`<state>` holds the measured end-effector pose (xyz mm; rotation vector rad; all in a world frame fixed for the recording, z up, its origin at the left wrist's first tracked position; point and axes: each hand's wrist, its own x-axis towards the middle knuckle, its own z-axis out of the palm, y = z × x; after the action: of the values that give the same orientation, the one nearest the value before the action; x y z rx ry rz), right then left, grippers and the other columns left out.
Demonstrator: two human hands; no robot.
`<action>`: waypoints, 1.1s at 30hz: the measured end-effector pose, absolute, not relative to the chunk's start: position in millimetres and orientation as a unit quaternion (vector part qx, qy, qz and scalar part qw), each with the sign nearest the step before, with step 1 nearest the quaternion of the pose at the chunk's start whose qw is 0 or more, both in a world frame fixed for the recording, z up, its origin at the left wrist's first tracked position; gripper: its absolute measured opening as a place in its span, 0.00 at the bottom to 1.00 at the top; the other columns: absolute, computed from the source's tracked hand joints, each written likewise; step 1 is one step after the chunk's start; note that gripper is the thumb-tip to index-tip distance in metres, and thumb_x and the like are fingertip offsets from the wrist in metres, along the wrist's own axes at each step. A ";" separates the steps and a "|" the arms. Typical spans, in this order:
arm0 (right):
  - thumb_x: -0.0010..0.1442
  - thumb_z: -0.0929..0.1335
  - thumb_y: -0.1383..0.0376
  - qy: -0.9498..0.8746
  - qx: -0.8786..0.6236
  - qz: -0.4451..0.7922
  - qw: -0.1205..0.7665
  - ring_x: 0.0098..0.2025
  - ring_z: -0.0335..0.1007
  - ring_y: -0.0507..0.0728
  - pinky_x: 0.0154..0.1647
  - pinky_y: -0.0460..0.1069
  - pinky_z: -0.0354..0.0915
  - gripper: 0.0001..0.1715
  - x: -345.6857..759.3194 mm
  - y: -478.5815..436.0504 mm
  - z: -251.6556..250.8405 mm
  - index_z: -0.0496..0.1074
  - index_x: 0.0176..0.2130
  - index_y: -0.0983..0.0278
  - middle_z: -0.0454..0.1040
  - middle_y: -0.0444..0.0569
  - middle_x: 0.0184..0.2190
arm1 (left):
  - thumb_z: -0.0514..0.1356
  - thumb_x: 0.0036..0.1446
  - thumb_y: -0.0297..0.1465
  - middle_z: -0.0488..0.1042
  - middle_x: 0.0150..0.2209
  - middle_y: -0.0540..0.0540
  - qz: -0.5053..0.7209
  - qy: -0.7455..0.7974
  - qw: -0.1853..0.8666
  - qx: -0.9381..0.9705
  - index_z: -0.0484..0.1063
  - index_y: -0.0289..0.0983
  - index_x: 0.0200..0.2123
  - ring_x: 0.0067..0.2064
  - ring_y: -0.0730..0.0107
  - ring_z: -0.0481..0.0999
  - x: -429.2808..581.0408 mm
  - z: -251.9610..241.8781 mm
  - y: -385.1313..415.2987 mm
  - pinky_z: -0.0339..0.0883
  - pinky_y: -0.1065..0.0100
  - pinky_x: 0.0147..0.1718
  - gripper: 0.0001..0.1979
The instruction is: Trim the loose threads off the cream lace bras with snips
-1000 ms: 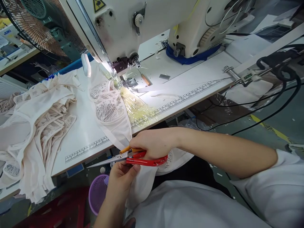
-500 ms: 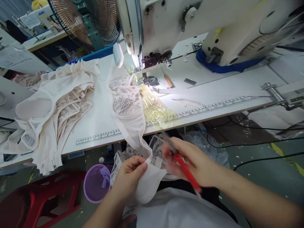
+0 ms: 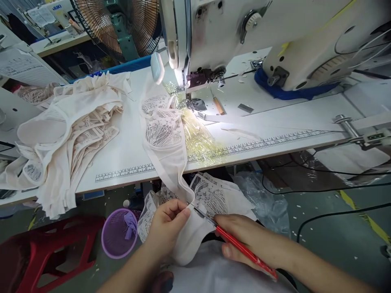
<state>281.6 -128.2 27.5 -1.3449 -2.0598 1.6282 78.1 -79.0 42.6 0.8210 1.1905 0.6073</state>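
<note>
My left hand pinches the edge of a cream lace bra that trails from the sewing table down into my lap. My right hand holds red-handled scissors. Their blade tips touch the fabric right beside my left fingertips. The upper part of the bra lies on the white table below the sewing machine, whose lamp lights the needle area. A second lace cup hangs below the table edge, just above my hands.
A heap of cream garments lies on the table's left. Crinkled clear plastic and a wooden-handled tool sit by the needle. A purple basket and a red stool stand on the floor at left. A fan stands behind.
My right hand has turned the scissors and brought their tips to the fabric edge held by my left hand. The view has shifted slightly to the left.
</note>
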 end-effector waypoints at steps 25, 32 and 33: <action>0.52 0.68 0.53 -0.608 -0.565 0.450 0.329 0.31 0.63 0.58 0.29 0.50 0.60 0.17 272.9 -112.0 40.9 0.58 0.30 0.60 0.66 0.47 0.29 | 0.59 0.55 0.34 0.72 0.26 0.48 0.242 0.490 0.610 0.574 0.69 0.36 0.38 0.27 0.70 0.69 80.4 45.1 -90.2 0.59 0.72 0.26 0.09; 0.52 0.64 0.64 -0.593 -0.517 0.519 0.334 0.25 0.58 0.54 0.25 0.48 0.58 0.07 256.5 -107.4 38.5 0.58 0.28 0.60 0.63 0.44 0.24 | 0.54 0.58 0.31 0.77 0.32 0.45 0.179 0.464 0.552 0.669 0.62 0.39 0.38 0.33 0.66 0.75 81.9 49.6 -87.9 0.64 0.70 0.29 0.04; 0.52 0.64 0.65 -0.599 -0.520 0.509 0.334 0.25 0.58 0.54 0.25 0.48 0.59 0.06 260.0 -108.0 37.7 0.58 0.29 0.60 0.63 0.44 0.25 | 0.54 0.58 0.30 0.77 0.33 0.45 0.157 0.462 0.522 0.699 0.63 0.39 0.37 0.33 0.65 0.75 78.7 51.0 -85.1 0.63 0.70 0.29 0.03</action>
<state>260.0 -108.0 37.7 -1.3572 -1.5646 1.3292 78.7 -85.1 51.0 1.6748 1.1078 0.3772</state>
